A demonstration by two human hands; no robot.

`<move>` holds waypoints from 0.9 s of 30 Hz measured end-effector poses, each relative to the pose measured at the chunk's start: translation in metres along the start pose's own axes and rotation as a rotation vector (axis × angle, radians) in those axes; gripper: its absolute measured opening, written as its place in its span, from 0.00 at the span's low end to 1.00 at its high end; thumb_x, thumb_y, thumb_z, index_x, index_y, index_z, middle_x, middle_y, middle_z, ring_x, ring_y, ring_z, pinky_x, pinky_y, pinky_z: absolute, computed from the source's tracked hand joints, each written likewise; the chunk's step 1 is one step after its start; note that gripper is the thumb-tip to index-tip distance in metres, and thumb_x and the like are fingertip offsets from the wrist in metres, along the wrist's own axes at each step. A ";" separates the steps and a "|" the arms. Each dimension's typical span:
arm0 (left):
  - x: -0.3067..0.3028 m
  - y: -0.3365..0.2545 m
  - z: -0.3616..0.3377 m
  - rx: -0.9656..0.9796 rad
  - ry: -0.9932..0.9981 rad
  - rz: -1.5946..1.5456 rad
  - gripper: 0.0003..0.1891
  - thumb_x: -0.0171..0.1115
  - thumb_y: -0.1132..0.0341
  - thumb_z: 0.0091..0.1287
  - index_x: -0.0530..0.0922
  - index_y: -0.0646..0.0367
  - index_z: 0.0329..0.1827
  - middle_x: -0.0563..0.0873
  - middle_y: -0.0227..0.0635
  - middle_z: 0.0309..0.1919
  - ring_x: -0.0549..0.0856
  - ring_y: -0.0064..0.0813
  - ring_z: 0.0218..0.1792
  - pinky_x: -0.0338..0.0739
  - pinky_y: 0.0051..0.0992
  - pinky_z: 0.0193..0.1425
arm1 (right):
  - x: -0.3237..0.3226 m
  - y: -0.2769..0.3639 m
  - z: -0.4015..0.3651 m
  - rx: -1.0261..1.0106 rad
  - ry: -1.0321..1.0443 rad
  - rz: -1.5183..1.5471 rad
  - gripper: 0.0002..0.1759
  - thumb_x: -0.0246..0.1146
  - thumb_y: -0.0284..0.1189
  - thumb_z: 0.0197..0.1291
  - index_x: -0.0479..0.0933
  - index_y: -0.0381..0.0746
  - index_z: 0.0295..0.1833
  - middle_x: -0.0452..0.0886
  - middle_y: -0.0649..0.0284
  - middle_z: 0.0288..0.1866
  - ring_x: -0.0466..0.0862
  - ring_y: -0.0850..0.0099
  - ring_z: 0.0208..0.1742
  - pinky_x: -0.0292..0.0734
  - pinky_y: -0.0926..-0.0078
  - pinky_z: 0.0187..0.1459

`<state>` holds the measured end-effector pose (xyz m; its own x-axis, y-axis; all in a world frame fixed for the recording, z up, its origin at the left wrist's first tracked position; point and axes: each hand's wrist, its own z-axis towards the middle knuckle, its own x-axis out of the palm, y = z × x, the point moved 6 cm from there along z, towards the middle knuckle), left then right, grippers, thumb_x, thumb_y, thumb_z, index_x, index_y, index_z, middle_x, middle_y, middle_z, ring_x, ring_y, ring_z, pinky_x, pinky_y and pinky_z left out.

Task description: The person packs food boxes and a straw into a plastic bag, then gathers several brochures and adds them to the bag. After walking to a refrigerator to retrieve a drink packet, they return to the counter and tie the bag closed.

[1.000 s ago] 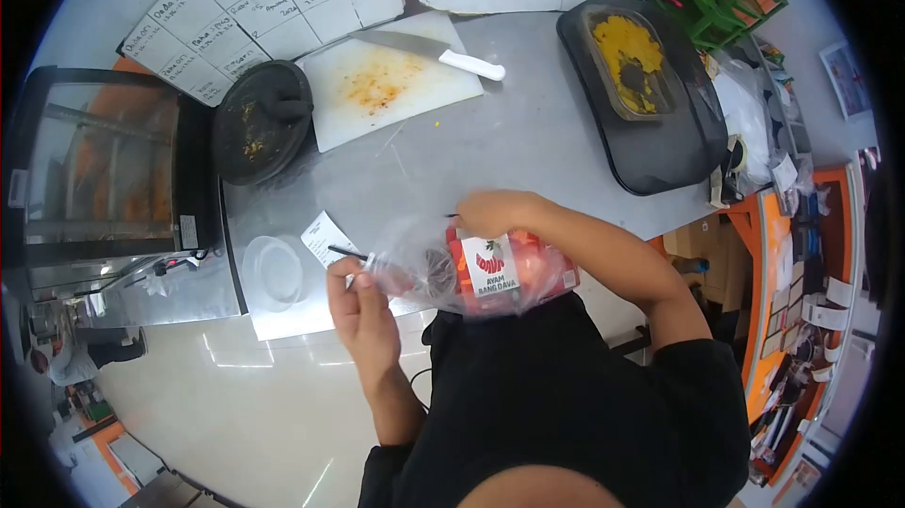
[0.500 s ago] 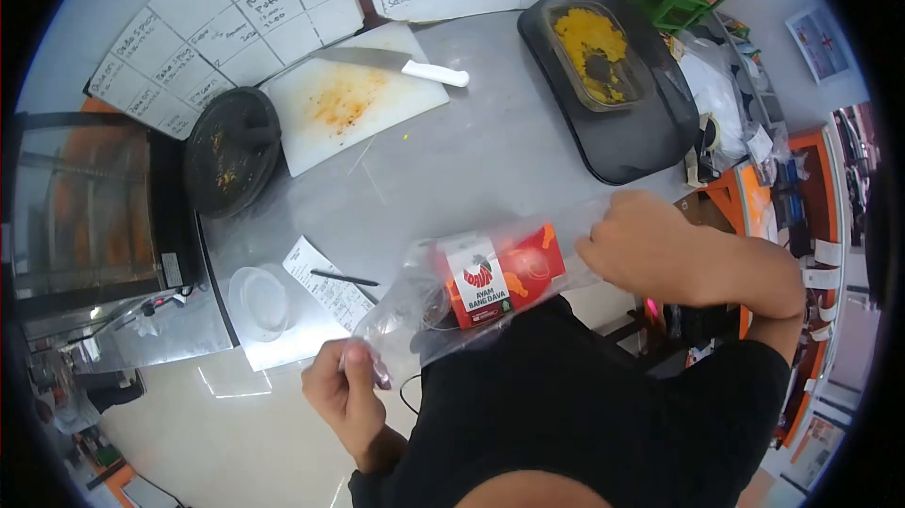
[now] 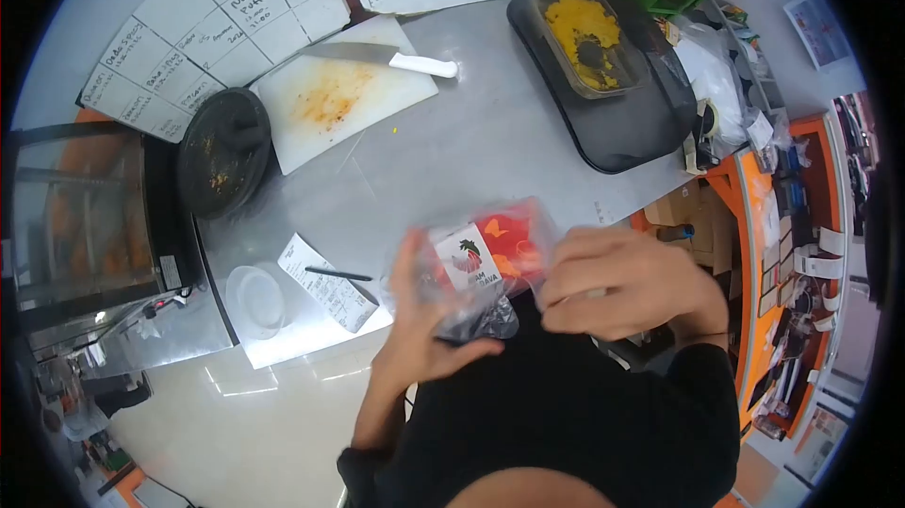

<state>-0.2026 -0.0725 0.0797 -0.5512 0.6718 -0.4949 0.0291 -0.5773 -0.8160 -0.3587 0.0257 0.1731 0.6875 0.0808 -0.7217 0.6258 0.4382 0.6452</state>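
Note:
A clear plastic bag [image 3: 523, 305] holds a red box [image 3: 514, 242] with a white printed label [image 3: 464, 258] and something dark and shiny in its near end. The bag is at the table's near edge, in front of my black shirt. My left hand [image 3: 410, 324] spans the bag's left end, fingers along the far side and thumb stretched along the near side; its fingertips are blurred. At the bag's right end, my right hand [image 3: 627, 282] has its fingers curled together on the plastic, knuckles up.
A metal table [image 3: 452, 150] carries a cutting board [image 3: 325, 103] with a knife [image 3: 424, 65], a dark stone mortar [image 3: 224, 155], and a black tray [image 3: 627, 145] with a tub of yellow food [image 3: 584, 37]. A receipt [image 3: 330, 286], a pen [image 3: 337, 274] and a clear round container [image 3: 259, 301] lie left.
My left hand has moved up and right against the bag, its fingers now spread. My right hand has come nearer the box. The bag, stretched wide before, is now gathered closer around the box.

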 end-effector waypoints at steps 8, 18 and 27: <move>0.056 0.047 -0.009 0.042 -0.020 -0.080 0.17 0.67 0.79 0.50 0.80 0.55 0.43 0.87 0.35 0.39 0.83 0.42 0.34 0.77 0.34 0.44 | 0.022 -0.074 -0.045 0.343 -0.387 0.193 0.52 0.84 0.41 0.34 0.69 0.36 0.66 0.71 0.53 0.65 0.72 0.56 0.67 0.71 0.58 0.61; 0.012 0.017 -0.007 0.159 -0.040 -0.039 0.17 0.76 0.67 0.52 0.79 0.53 0.44 0.86 0.36 0.37 0.85 0.41 0.37 0.76 0.35 0.44 | 0.124 -0.119 -0.051 0.061 -0.566 0.002 0.28 0.80 0.38 0.41 0.81 0.34 0.45 0.83 0.54 0.43 0.82 0.57 0.45 0.76 0.63 0.49; -0.095 0.040 -0.063 -0.434 -0.523 -0.266 0.08 0.61 0.71 0.67 0.75 0.67 0.43 0.79 0.41 0.47 0.78 0.31 0.48 0.73 0.28 0.54 | -0.038 -0.096 -0.131 0.196 -0.743 0.687 0.09 0.67 0.21 0.55 0.80 0.34 0.42 0.82 0.56 0.37 0.82 0.65 0.44 0.77 0.65 0.48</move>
<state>-0.0962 -0.1303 0.0751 -0.9088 0.3915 -0.1444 0.1069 -0.1161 -0.9875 -0.4932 0.0979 0.1062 0.9321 -0.3444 0.1121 0.0155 0.3470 0.9377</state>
